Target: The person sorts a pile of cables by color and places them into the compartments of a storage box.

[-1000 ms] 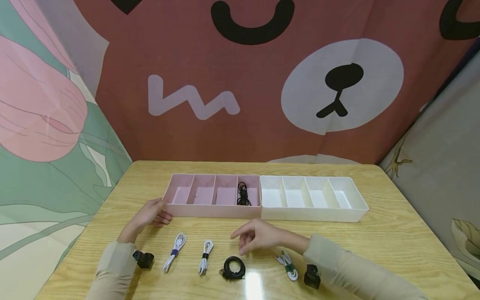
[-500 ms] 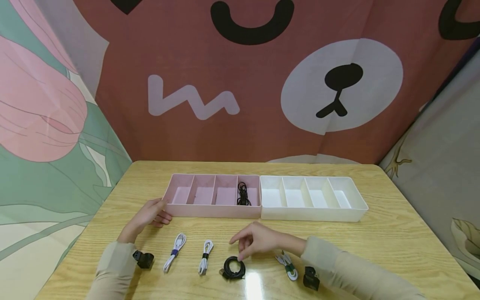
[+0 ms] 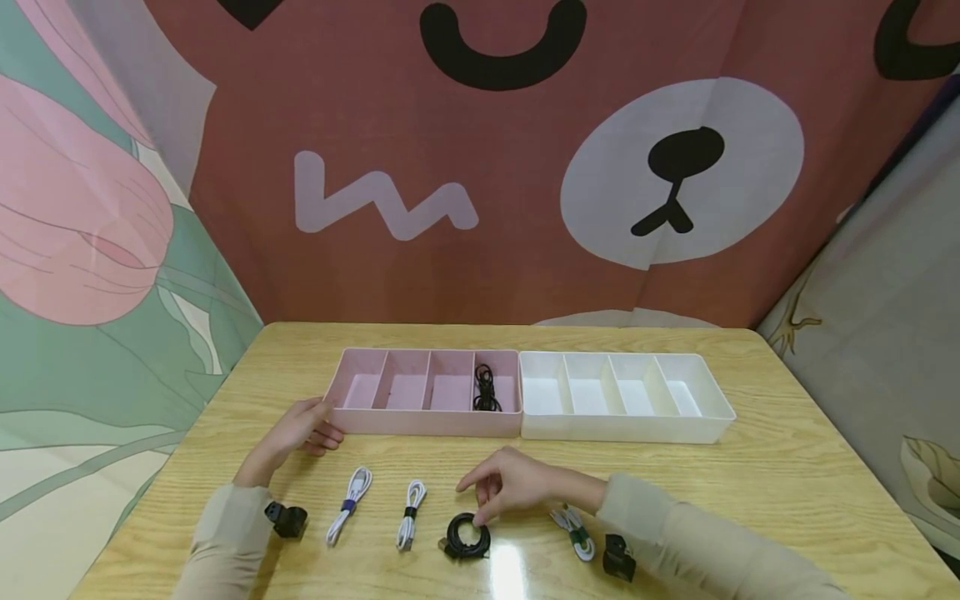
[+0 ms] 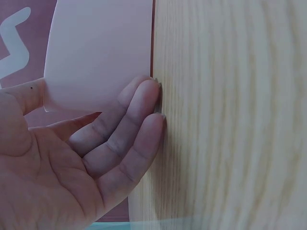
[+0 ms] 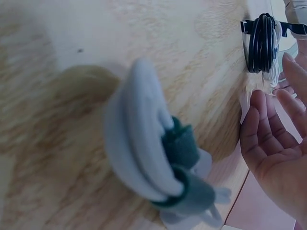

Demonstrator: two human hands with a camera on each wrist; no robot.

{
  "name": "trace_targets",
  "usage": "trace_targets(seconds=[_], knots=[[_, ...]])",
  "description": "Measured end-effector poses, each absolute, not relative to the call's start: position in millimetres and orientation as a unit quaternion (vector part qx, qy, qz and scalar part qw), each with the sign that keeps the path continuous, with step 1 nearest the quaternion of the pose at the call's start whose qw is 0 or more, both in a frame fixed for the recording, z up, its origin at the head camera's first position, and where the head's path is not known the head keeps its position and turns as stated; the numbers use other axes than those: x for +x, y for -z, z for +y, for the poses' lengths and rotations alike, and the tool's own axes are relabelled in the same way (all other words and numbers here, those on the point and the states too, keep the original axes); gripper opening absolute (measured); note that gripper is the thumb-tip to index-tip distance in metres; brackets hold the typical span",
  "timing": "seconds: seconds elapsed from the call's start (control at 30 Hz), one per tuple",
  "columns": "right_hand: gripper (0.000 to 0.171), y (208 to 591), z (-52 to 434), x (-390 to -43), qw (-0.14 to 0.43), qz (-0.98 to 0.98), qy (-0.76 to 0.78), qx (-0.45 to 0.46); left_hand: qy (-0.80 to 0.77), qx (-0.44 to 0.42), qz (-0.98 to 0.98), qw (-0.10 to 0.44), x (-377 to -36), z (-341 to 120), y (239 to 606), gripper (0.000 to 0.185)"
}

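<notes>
My left hand [image 3: 300, 428] rests with straight fingers against the left end of a pink divided tray [image 3: 420, 422]; the left wrist view shows those fingers [image 4: 136, 120] touching the tray wall [image 4: 100, 52] and the table. My right hand [image 3: 498, 483] hovers with loosely bent fingers just over a black coiled cable [image 3: 467, 535] and holds nothing. In the right wrist view the coil [image 5: 262, 42] lies just beyond the relaxed fingers [image 5: 271, 129]. Another black cable [image 3: 486, 389] lies in the pink tray's rightmost compartment.
A white divided tray [image 3: 622, 430] stands against the pink tray's right end. On the wooden table lie a white cable with a purple tie [image 3: 348, 504], one with a black tie [image 3: 410, 514] and one with a green tie [image 3: 576, 533] [image 5: 153, 158]. Printed cloth walls surround the table.
My right hand has dropped lower and nearer to the black coil on the table. The left hand has stayed at the pink tray's end.
</notes>
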State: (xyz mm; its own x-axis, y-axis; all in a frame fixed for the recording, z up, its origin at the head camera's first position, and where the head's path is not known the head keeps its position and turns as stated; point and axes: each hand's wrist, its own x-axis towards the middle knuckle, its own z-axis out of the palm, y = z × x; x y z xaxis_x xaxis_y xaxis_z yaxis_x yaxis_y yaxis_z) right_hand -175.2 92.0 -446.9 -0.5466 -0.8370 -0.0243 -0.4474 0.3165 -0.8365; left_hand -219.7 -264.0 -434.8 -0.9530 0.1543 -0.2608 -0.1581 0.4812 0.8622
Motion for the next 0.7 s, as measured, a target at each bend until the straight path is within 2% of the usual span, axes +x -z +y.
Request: trace_targets(seconds=[0.7], knots=[[0.033,445.7,85.2,-171.8,0.215,0.805,0.348,-0.43,-0.506,-0.01,0.85,0.15,-219.7,-263.1,435.5,0.053]])
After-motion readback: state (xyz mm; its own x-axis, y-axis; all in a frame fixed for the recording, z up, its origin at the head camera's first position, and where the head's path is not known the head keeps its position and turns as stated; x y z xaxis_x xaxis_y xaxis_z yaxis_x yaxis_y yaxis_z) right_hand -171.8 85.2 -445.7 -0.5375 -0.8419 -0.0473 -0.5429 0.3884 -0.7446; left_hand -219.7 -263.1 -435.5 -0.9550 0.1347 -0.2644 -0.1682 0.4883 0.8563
